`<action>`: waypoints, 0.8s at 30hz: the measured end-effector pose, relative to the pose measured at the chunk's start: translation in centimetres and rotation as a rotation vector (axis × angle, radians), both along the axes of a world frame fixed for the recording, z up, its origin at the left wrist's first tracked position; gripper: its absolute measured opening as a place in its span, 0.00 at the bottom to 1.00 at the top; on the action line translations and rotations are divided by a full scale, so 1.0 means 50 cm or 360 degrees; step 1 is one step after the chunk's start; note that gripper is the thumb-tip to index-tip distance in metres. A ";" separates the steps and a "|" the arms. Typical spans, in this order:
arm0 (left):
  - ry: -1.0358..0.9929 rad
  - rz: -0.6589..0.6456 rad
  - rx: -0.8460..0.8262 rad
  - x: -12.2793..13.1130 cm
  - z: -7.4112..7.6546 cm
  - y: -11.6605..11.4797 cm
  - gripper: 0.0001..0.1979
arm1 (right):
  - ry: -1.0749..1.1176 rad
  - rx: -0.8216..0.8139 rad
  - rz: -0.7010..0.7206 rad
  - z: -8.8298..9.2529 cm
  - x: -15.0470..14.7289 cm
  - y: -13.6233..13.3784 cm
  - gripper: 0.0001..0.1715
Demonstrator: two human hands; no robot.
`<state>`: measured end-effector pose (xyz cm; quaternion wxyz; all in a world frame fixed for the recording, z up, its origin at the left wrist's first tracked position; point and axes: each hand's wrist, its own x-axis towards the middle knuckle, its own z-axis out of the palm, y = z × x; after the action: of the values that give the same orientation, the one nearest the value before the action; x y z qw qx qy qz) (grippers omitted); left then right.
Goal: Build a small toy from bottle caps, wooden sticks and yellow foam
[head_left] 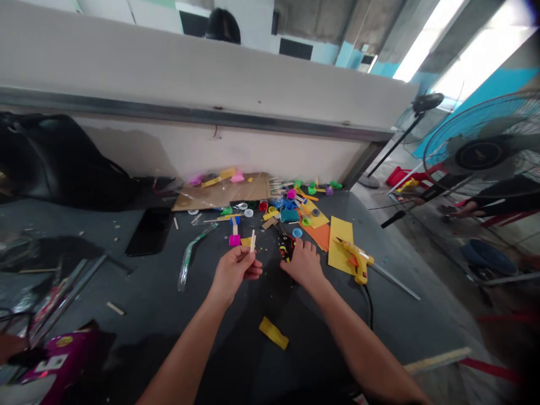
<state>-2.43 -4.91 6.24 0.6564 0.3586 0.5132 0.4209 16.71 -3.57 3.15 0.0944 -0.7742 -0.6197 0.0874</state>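
My left hand [234, 270] is closed around a short pale wooden stick [252, 242], which stands upright above the dark table [160, 315]. My right hand [304, 263] rests palm down on the table, fingers curled over a small black, red and yellow tool [286, 247]; I cannot make out whether it grips it. A pink block with a stick in it [234, 238] sits just beyond my left hand. A yellow glue gun [356, 260] lies on a yellow sheet [340, 243] to the right of my right hand.
Coloured caps, sticks and paper scraps [291, 208] litter the far table beside a cardboard sheet [223, 192]. A black phone [148, 230] and a black bag [59, 163] lie left. A yellow scrap [274, 333] lies near me. A fan [485, 152] stands right.
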 end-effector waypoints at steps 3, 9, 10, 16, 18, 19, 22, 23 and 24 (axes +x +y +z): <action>0.0055 0.0017 -0.0033 -0.010 -0.003 -0.018 0.15 | 0.0617 -0.0054 -0.0036 0.010 0.019 0.005 0.34; 0.0101 0.0074 -0.0013 -0.031 -0.002 -0.016 0.15 | 0.2036 -0.0410 0.0004 0.027 0.032 -0.077 0.25; 0.0095 0.0083 0.0002 -0.031 0.000 -0.014 0.15 | 0.2005 -0.0452 0.0099 0.032 0.026 -0.095 0.25; 0.0059 0.0069 0.0036 -0.029 0.000 -0.002 0.15 | 0.1549 -0.0458 0.0536 0.063 -0.002 -0.131 0.23; 0.0039 0.0076 0.0062 -0.032 -0.005 0.000 0.14 | 0.1432 -0.0451 0.0516 0.066 -0.006 -0.122 0.19; 0.0041 0.0080 0.0067 -0.033 -0.007 0.000 0.14 | 0.1386 -0.0461 0.0498 0.066 -0.008 -0.118 0.18; 0.0084 0.0105 0.0080 -0.038 -0.013 0.002 0.13 | 0.1306 -0.0498 0.0483 0.064 -0.014 -0.110 0.14; 0.0105 0.0115 0.0087 -0.038 -0.014 0.002 0.13 | 0.1299 -0.0507 0.0489 0.064 -0.017 -0.109 0.14; 0.0127 0.0118 0.0093 -0.039 -0.014 0.003 0.13 | 0.1303 -0.0517 0.0494 0.063 -0.019 -0.109 0.14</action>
<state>-4.39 -4.75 5.54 0.6087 0.3749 0.5394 0.4450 15.76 -9.02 6.29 0.1946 -0.5789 -0.6184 0.4946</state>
